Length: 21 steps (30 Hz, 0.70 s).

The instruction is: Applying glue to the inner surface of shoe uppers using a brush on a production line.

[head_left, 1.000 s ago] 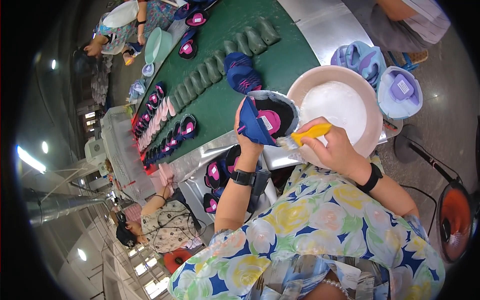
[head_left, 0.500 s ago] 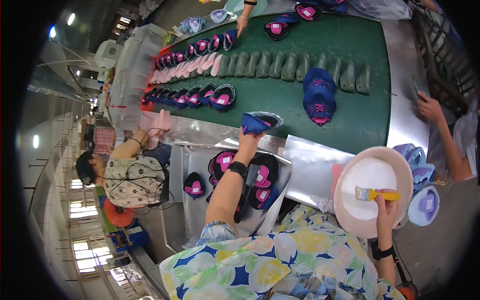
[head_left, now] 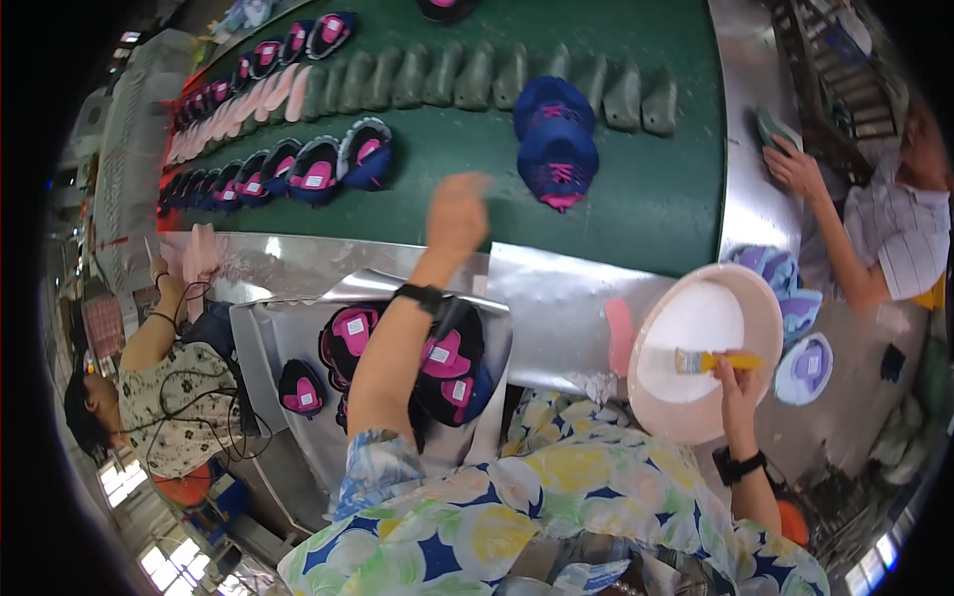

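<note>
My right hand (head_left: 737,389) grips the yellow handle of a paintbrush (head_left: 698,362), its bristles over the white liquid (head_left: 701,318) in a pale pink basin (head_left: 646,407). Above the green belt, my left hand (head_left: 459,221) is smeared by motion; no item shows in it, and its fingers are unclear. To its right lie two navy shoe uppers (head_left: 556,164) with pink laces, one overlapping the other. A row of navy uppers with pink linings runs along the belt's near side, ending in an upper (head_left: 366,154) left of my hand.
Dark green shoe lasts (head_left: 412,79) and pink insoles (head_left: 263,99) line the belt (head_left: 646,219). More uppers (head_left: 447,353) fill a metal tray (head_left: 260,343) beneath my left forearm. A co-worker's hand (head_left: 792,167) is at the right; another person (head_left: 169,382) sits left. Lilac uppers (head_left: 803,368) lie beyond the basin.
The upper from my left hand now stands at the end of the near row, released. That hand has drawn away from it, rightward. The view has shifted; the brush stays over the basin.
</note>
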Each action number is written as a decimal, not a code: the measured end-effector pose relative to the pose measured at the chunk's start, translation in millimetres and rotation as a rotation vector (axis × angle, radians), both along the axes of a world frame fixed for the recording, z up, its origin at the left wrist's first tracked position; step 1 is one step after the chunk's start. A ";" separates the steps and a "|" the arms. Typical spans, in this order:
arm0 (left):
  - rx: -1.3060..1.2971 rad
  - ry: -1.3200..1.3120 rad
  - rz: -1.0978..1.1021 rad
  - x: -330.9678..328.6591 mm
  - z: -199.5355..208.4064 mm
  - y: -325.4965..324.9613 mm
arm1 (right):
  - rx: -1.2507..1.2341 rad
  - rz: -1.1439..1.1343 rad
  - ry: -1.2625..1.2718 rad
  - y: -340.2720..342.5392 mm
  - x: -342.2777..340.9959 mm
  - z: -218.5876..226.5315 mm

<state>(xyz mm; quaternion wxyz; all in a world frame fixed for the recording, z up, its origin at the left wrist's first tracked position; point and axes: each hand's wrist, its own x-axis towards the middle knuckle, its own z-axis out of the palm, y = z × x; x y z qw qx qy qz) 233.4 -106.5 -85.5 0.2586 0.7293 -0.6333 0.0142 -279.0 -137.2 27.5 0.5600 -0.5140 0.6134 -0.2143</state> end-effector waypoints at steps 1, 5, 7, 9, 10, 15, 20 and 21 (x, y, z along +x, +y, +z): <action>0.036 0.060 -0.196 -32.5 6.1 -27.2 | -0.005 -0.028 -0.013 -3.2 -2.0 -7.4; 0.036 -0.167 -0.087 -68.1 -28.3 -90.8 | -0.082 0.090 -0.019 -16.3 -4.4 -19.0; 0.157 -0.134 0.008 -70.8 -22.1 -112.9 | -0.154 0.043 -0.046 -23.2 -8.8 -34.2; 0.205 -0.146 -0.059 -70.7 -2.4 -118.6 | -0.251 0.023 0.031 -25.6 12.7 -39.8; 0.175 -0.138 -0.117 -63.3 2.5 -117.2 | -0.282 0.076 0.071 -24.2 28.9 -38.7; 0.241 0.304 -0.047 -85.0 83.7 -81.7 | -0.388 0.385 0.022 0.7 46.9 -28.9; 0.290 0.730 -0.083 -94.3 126.0 4.3 | -0.599 0.651 0.131 0.5 -5.3 -9.6; 0.315 1.492 0.155 -103.2 121.2 18.7 | -0.608 0.630 0.116 -5.6 -15.5 -5.0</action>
